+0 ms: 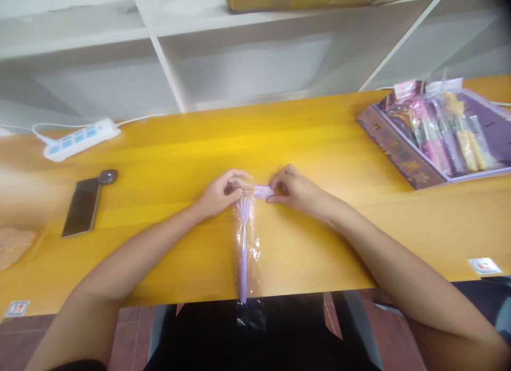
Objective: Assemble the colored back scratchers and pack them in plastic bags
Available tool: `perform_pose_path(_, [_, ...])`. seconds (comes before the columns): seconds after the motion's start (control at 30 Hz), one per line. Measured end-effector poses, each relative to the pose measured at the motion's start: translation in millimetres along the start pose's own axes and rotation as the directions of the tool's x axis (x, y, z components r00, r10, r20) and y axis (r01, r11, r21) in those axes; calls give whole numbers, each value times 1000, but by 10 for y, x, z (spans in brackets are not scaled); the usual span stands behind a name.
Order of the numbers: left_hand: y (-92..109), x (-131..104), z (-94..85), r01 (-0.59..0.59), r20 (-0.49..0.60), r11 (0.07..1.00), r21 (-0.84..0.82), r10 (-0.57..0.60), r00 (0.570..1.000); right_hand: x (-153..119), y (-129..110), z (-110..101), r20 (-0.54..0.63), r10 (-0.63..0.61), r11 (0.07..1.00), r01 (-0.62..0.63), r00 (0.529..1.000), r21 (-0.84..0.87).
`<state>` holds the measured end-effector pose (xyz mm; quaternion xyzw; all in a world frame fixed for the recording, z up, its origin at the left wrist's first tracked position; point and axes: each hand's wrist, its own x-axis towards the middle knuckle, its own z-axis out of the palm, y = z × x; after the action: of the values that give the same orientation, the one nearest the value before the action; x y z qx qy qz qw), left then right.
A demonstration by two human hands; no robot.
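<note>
A purple back scratcher (244,270) with a hand-shaped head lies in a clear plastic bag (255,275), whose lower end hangs over the table's front edge. My left hand (223,192) pinches the top of this bag, just above the scratcher's head. To its right, my right hand (297,192) grips the right end of a small pink-and-purple label card (263,191) between thumb and fingers. The card's left end meets the top of the bag; whether it is attached there I cannot tell.
At the right stands a purple display box (403,153) with several bagged items. On the left are a white power strip (82,139), a dark phone-like slab (82,207) and a small dark rounded object (107,176). White shelving (247,67) rises behind the table.
</note>
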<state>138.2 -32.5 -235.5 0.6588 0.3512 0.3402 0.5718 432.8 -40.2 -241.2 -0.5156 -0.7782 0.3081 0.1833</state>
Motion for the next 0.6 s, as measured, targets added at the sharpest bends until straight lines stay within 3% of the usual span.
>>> perform_pose_path(0.23, [-14,5,3,-24,13,998,58,23,1000,-10,97,21,-23,-36,999,36,999,-2])
perform_pose_path(0.43, [-52,1,10,-24,21,992,124,21,1000,9,-53,18,36,-214,975,215,976,-57])
perform_pose_path(0.6, [-56,4,4,-35,14,986,166,33,999,25,-113,40,29,-222,969,224,975,-103])
